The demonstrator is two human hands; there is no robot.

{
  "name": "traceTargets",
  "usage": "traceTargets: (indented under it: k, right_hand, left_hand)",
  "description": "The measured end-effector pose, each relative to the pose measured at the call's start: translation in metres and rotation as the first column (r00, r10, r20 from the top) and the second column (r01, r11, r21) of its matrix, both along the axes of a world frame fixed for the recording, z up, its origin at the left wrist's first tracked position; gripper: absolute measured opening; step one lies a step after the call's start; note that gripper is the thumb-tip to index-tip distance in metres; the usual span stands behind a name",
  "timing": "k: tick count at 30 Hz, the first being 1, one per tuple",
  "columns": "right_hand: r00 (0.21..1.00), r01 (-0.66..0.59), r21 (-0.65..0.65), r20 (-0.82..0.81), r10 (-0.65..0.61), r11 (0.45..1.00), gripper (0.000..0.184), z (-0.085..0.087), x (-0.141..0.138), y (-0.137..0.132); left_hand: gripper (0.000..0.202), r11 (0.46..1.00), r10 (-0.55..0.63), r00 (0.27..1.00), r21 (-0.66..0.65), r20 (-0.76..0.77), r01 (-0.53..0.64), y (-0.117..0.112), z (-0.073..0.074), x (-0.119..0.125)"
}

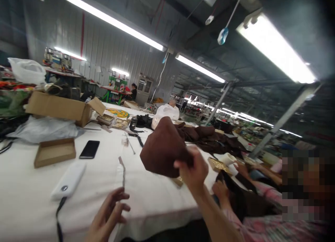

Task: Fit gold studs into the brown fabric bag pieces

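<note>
My right hand (195,170) grips a dark brown piece of fabric (163,149) by its right end, thumb on the near side, and holds it up above the white-covered table (104,186). The cloth hides part of the table behind it. Lower and to the left, my left hand (111,210) is open with fingers apart and slightly curled, holding nothing. A thin grey strip (124,174) lies on the table just beyond its fingertips. Partly hidden below the fabric sits a small box (178,181).
On the left are a white power bank (69,181) with a black strap, a phone (89,149), a shallow cardboard tray (54,153) and a larger carton (56,107). Brown fabric (209,135) is heaped behind. At right, a co-worker's hand (221,189) handles dark cloth near a box of gold-coloured pieces (218,164).
</note>
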State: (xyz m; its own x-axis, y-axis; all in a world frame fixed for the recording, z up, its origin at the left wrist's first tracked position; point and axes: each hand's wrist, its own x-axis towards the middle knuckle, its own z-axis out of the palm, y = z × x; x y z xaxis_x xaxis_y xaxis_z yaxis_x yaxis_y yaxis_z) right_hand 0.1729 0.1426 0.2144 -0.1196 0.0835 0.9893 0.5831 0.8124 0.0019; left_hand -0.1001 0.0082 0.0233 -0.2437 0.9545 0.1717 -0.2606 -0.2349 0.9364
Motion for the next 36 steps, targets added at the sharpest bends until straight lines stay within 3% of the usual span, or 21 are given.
traceTargets:
  k: [3,5,6,8,10,12,14,16,17,19,21,23,25,28,30,32,33,34,36]
  right_hand:
    - [0.881,-0.184,-0.152,0.412,0.232,0.971,0.017,-0.124,-0.036,-0.062]
    - [0.856,-0.180,-0.330,0.411,0.313,0.927,0.011,-0.189,-0.055,-0.091]
    - [0.869,-0.165,-0.399,0.374,0.324,0.902,0.009,-0.212,-0.062,-0.102]
    - [0.839,-0.162,-0.498,0.385,0.385,0.852,0.021,-0.231,-0.071,-0.115]
    - [0.730,-0.191,-0.563,0.466,0.500,0.804,0.041,-0.222,-0.073,-0.116]
    - [0.693,-0.184,-0.604,0.480,0.538,0.775,0.047,-0.194,-0.073,-0.107]
    - [0.796,-0.055,-0.585,0.463,0.389,0.809,0.046,-0.159,-0.071,-0.091]
    - [0.842,0.197,-0.551,0.519,0.149,0.811,0.065,-0.127,-0.070,-0.068]
    - [0.802,0.323,-0.548,0.591,0.085,0.771,0.077,-0.113,-0.069,-0.057]
    - [0.641,0.504,-0.555,0.754,0.144,0.662,0.087,-0.092,-0.067,-0.034]
    - [0.495,0.593,-0.561,0.820,0.289,0.578,0.071,-0.079,-0.063,-0.018]
    - [0.456,0.608,-0.562,0.825,0.333,0.561,0.046,-0.071,-0.056,-0.013]
    - [0.515,0.565,-0.568,0.809,0.282,0.598,0.024,-0.065,-0.049,-0.022]
    - [0.629,0.458,-0.494,0.767,0.123,0.739,0.006,-0.059,-0.041,-0.053]
    - [0.629,0.419,-0.399,0.776,0.056,0.816,0.015,-0.057,-0.039,-0.076]
    - [0.578,0.387,-0.331,0.814,0.053,0.861,0.021,-0.058,-0.041,-0.093]
    - [0.556,0.373,-0.310,0.829,0.057,0.874,0.023,-0.059,-0.042,-0.100]
    - [0.541,0.363,-0.290,0.839,0.053,0.885,0.025,-0.060,-0.043,-0.104]
    - [0.524,0.349,-0.240,0.852,0.024,0.906,0.025,-0.064,-0.046,-0.109]
  left_hand:
    - [0.091,0.998,-0.041,0.990,-0.044,0.134,0.048,-0.014,-0.008,-0.003]
    - [0.095,0.995,-0.026,0.993,-0.092,0.119,0.037,-0.023,-0.017,-0.002]
    - [0.095,0.992,-0.009,0.997,-0.128,0.083,0.019,-0.027,-0.022,-0.002]
    - [0.095,0.978,0.055,0.998,-0.199,-0.028,-0.059,-0.031,-0.029,-0.002]
    - [0.094,0.966,0.138,0.982,-0.202,-0.129,-0.163,-0.029,-0.031,-0.004]
    - [0.091,0.958,0.187,0.968,-0.188,-0.166,-0.217,-0.025,-0.030,-0.007]
    - [0.088,0.953,0.203,0.965,-0.191,-0.168,-0.233,-0.020,-0.029,-0.010]
    - [0.085,0.953,0.203,0.959,-0.183,-0.197,-0.239,-0.017,-0.029,-0.011]
    - [0.083,0.957,0.201,0.955,-0.163,-0.217,-0.238,-0.016,-0.030,-0.011]
    - [0.080,0.973,0.167,0.953,-0.114,-0.253,-0.201,-0.016,-0.031,-0.010]
    - [0.081,0.983,0.132,0.956,-0.087,-0.263,-0.160,-0.015,-0.030,-0.011]
    - [0.081,0.986,0.126,0.956,-0.072,-0.264,-0.150,-0.011,-0.026,-0.014]
    - [0.079,0.985,0.149,0.948,-0.047,-0.280,-0.169,-0.002,-0.020,-0.019]
    - [0.083,0.975,0.221,0.895,0.069,-0.388,-0.211,0.014,-0.004,-0.024]
    - [0.100,0.945,0.325,0.774,0.204,-0.543,-0.254,0.023,0.011,-0.021]
    - [0.112,0.911,0.410,0.620,0.329,-0.669,-0.247,0.029,0.030,-0.013]
    - [0.112,0.909,0.415,0.584,0.351,-0.698,-0.225,0.030,0.039,-0.008]
    - [0.105,0.926,0.373,0.603,0.327,-0.705,-0.190,0.031,0.048,-0.003]
    - [0.084,0.979,0.186,0.735,0.184,-0.652,-0.085,0.029,0.064,0.006]
